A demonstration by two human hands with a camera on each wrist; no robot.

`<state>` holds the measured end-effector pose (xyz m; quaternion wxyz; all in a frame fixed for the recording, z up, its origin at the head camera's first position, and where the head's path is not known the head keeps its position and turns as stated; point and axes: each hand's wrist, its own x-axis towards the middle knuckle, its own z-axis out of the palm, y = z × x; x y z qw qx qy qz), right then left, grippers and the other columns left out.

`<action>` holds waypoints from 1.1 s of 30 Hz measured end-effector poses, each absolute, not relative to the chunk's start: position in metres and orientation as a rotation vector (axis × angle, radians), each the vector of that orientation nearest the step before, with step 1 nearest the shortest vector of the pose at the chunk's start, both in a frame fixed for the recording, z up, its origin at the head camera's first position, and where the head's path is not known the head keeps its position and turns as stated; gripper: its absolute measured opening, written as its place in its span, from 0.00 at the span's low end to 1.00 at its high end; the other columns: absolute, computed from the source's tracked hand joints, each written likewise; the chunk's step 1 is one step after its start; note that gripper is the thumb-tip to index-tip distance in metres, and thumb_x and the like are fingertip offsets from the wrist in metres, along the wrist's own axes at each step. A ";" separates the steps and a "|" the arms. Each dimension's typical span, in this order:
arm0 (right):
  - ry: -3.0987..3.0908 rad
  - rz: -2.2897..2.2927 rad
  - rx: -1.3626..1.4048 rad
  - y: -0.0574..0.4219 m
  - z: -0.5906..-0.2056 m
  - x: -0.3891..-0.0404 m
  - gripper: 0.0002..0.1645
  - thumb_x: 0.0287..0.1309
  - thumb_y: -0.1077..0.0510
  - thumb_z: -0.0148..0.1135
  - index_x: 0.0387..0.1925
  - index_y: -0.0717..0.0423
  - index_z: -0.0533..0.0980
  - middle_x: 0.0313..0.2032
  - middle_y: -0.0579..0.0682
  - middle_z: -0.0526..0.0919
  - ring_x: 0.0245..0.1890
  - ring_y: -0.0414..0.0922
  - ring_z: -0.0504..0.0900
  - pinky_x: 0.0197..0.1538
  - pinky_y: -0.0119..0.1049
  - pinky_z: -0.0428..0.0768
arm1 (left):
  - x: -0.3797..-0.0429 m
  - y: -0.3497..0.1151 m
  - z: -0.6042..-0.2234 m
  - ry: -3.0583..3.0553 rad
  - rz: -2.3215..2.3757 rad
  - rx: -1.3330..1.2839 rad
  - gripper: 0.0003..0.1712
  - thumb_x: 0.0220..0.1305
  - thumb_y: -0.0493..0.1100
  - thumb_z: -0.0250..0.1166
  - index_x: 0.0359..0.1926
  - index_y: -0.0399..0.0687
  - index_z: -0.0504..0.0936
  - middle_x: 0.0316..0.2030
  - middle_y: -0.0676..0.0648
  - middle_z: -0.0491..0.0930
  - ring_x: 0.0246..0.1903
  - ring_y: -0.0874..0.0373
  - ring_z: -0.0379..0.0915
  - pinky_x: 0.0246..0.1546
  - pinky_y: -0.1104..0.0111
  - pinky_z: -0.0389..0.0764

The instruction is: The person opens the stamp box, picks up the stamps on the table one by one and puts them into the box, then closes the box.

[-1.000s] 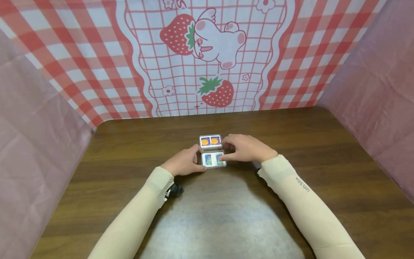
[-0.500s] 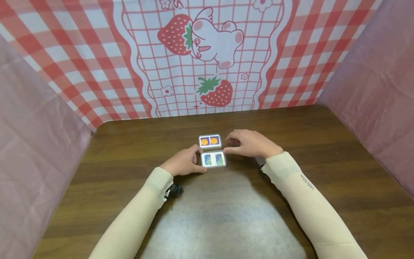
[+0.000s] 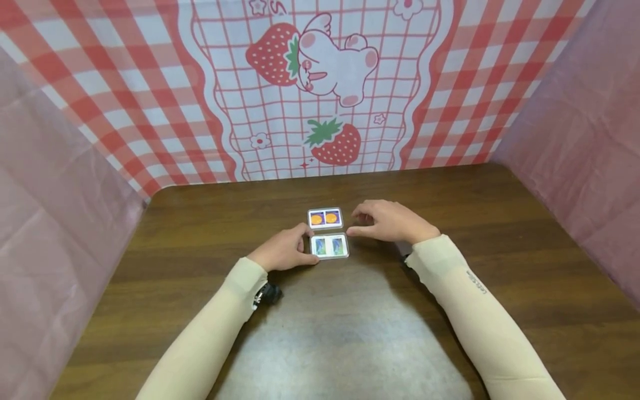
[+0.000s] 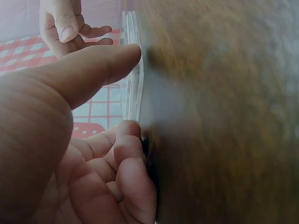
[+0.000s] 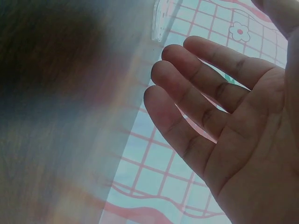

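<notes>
Two flat clear cases lie on the wooden table, one behind the other. The near case holds two blue-green pictures; the far case has two orange-on-purple ones. My left hand holds the near case at its left end, thumb on the front edge and fingers at the back edge. Seen from the left wrist, the thumb lies against the layered clear rim. My right hand hovers just right of both cases, holding nothing. Its fingers are extended and relaxed in the right wrist view.
The brown wooden table runs back to a red-and-white checked cloth with strawberries and a cartoon animal. Pink cloth hangs on the left, and more pink cloth on the right.
My right hand has lifted its thumb off the near case and drawn back to the right. The left hand and both cases are in about the same place.
</notes>
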<state>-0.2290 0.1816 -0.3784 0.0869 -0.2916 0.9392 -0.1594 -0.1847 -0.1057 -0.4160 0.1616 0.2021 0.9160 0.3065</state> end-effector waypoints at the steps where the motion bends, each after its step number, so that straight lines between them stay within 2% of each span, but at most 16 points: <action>1: 2.797 -0.476 -0.865 0.182 -0.378 -0.229 0.38 0.63 0.29 0.65 0.59 0.52 0.81 0.50 0.48 0.84 0.49 0.46 0.82 0.54 0.50 0.80 | -0.185 -0.106 -0.416 2.616 0.873 0.578 0.33 0.63 0.55 0.75 0.61 0.47 0.72 0.34 0.48 0.78 0.30 0.56 0.72 0.33 0.63 0.73; 26: 2.772 -0.494 -0.811 0.189 -0.379 -0.231 0.34 0.63 0.32 0.67 0.58 0.52 0.81 0.51 0.49 0.84 0.49 0.46 0.81 0.55 0.50 0.80 | -0.187 -0.104 -0.418 2.588 0.904 0.561 0.34 0.61 0.55 0.76 0.61 0.45 0.73 0.35 0.47 0.77 0.32 0.55 0.72 0.35 0.63 0.73; 33: 2.766 -0.496 -0.807 0.190 -0.384 -0.232 0.33 0.63 0.31 0.66 0.57 0.50 0.82 0.48 0.46 0.84 0.45 0.44 0.81 0.52 0.48 0.80 | -0.185 -0.103 -0.420 2.595 0.909 0.554 0.32 0.61 0.54 0.76 0.59 0.48 0.74 0.34 0.47 0.78 0.30 0.55 0.72 0.33 0.63 0.73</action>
